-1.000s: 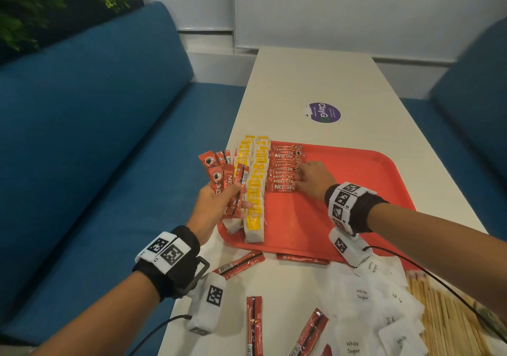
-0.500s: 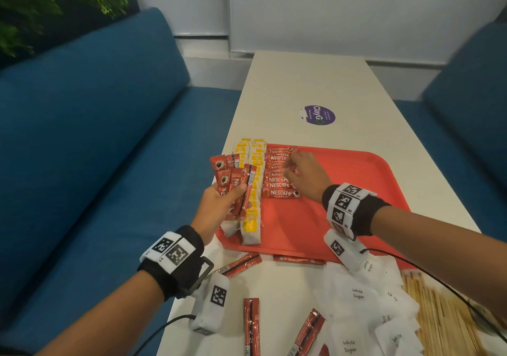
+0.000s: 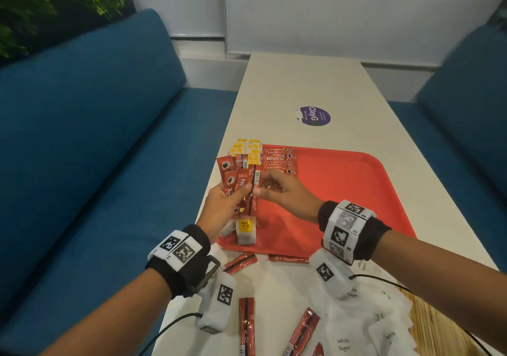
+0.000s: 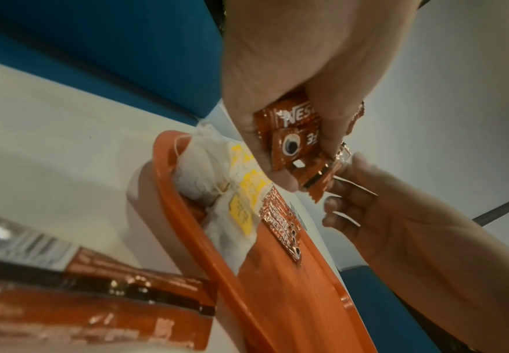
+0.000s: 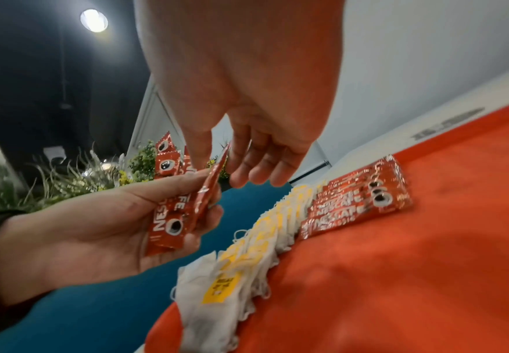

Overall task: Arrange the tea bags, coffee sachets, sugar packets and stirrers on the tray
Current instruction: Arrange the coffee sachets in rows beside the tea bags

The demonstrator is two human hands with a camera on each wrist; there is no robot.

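Our left hand point(image 3: 219, 204) grips a fan of Nescafé sachets point(image 3: 237, 180) above the red tray's point(image 3: 343, 191) left edge; our right hand point(image 3: 285, 196) pinches one sachet point(image 3: 253, 191) from it. Tea bags point(image 3: 245, 230) and laid sachets point(image 3: 279, 159) line that edge.

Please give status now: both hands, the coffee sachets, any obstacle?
Left hand grips fan of coffee sachets. Right hand pinches one sachet from the fan. Sachet row and tea bags on tray. No obstacle visible.
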